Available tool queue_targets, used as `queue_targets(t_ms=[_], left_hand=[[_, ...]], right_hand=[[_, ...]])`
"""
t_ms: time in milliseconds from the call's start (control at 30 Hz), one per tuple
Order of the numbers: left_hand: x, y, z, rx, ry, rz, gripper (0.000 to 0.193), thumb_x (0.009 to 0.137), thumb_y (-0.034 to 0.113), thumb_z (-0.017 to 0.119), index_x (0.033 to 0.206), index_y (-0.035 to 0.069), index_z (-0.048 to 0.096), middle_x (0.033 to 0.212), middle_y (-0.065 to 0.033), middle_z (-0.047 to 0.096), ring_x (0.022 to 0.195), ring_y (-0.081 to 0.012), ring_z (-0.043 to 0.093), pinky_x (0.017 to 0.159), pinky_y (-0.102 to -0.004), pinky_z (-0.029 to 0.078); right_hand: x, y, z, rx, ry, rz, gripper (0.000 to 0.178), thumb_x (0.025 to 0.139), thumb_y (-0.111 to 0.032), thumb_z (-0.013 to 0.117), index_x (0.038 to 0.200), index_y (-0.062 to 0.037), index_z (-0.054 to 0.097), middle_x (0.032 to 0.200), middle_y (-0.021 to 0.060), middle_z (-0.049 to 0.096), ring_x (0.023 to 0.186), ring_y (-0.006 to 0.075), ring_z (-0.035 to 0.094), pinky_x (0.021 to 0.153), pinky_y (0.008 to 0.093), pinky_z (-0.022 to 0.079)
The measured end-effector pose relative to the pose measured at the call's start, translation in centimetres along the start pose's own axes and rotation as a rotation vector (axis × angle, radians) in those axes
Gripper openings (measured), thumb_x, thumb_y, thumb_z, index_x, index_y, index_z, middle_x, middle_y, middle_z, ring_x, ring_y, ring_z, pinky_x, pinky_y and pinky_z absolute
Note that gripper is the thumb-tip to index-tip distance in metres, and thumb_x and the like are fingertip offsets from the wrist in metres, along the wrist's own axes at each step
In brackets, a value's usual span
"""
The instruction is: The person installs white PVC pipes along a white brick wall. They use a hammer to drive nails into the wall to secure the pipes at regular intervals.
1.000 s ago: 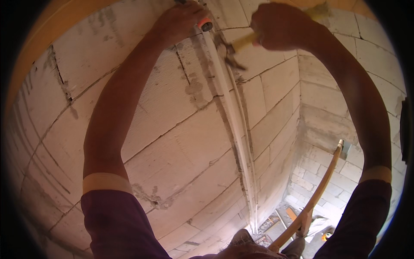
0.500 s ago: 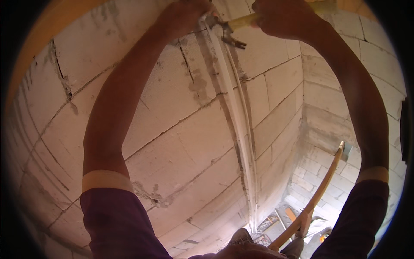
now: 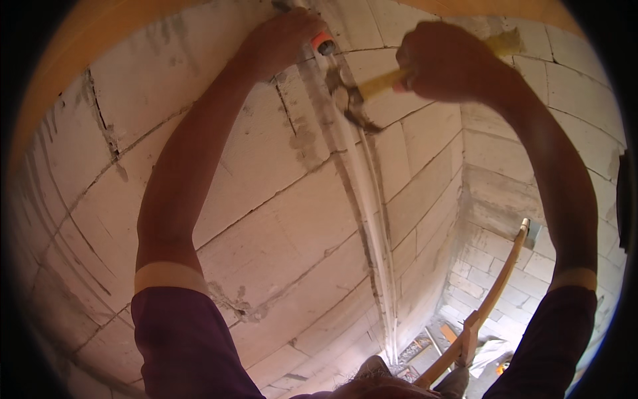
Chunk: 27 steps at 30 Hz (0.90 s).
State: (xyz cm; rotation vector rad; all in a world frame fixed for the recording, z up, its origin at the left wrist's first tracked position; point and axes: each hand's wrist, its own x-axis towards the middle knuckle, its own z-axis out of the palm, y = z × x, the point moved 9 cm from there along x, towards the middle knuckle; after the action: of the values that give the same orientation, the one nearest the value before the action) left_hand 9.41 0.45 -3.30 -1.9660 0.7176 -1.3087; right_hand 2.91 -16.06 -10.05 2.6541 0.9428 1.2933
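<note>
High on the block wall (image 3: 286,206), my left hand (image 3: 286,40) is closed around what looks like a chisel (image 3: 323,44). Its orange-red end with a dark metal cap sticks out below my fingers, and a dark tip shows past the hand's upper side. My right hand (image 3: 452,63) grips the yellow handle of a claw hammer (image 3: 382,84). The hammer's head, slightly blurred, hangs a little below the chisel's capped end, apart from it. Behind the hammer, white pipes or cables (image 3: 365,179) run down a groove cut in the wall.
A curved-looking wooden rail (image 3: 495,292) with a short brace slopes up at the lower right. Far below lie boards and rubble (image 3: 432,346). Another block wall (image 3: 498,159) meets this one at a corner on the right. An orange-brown surface (image 3: 86,46) borders the top.
The hammer has swung down and away from the chisel's end, with my right hand lower. My left hand has shifted slightly, and the orange-red chisel end now shows.
</note>
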Motion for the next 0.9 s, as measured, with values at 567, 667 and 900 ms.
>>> queue_targets(t_ms=[567, 667, 900], left_hand=[[-0.2, 1.1, 0.2, 0.098, 0.078, 0.174, 0.075, 0.074, -0.010, 0.066, 0.142, 0.020, 0.050, 0.134, -0.0014, 0.055, 0.130, -0.0237, 0.050, 0.105, -0.0370, 0.051], [-0.2, 1.0, 0.3, 0.115, 0.077, 0.182, 0.077, 0.074, -0.008, 0.069, 0.143, 0.021, 0.048, 0.136, -0.0017, 0.054, 0.131, -0.0232, 0.050, 0.105, -0.0376, 0.051], [-0.3, 1.0, 0.2, 0.084, 0.053, 0.140, 0.079, 0.074, -0.008, 0.069, 0.144, 0.022, 0.047, 0.137, -0.0030, 0.053, 0.129, -0.0238, 0.052, 0.102, -0.0373, 0.053]], right_hand=[[-2.6, 1.7, 3.2, 0.047, 0.015, 0.024, 0.022, 0.080, -0.022, 0.073, 0.084, -0.0002, 0.072, 0.083, 0.0153, 0.068, 0.083, 0.0317, 0.069, 0.072, 0.0446, 0.055], [-1.5, 1.4, 3.4, -0.002, -0.016, -0.017, 0.018, 0.080, -0.017, 0.071, 0.086, -0.0002, 0.072, 0.085, 0.0152, 0.069, 0.082, 0.0307, 0.069, 0.072, 0.0444, 0.056], [0.7, 0.2, 2.9, -0.099, -0.112, -0.024, 0.029, 0.082, -0.030, 0.076, 0.083, -0.0009, 0.073, 0.085, 0.0152, 0.067, 0.087, 0.0305, 0.068, 0.076, 0.0440, 0.053]])
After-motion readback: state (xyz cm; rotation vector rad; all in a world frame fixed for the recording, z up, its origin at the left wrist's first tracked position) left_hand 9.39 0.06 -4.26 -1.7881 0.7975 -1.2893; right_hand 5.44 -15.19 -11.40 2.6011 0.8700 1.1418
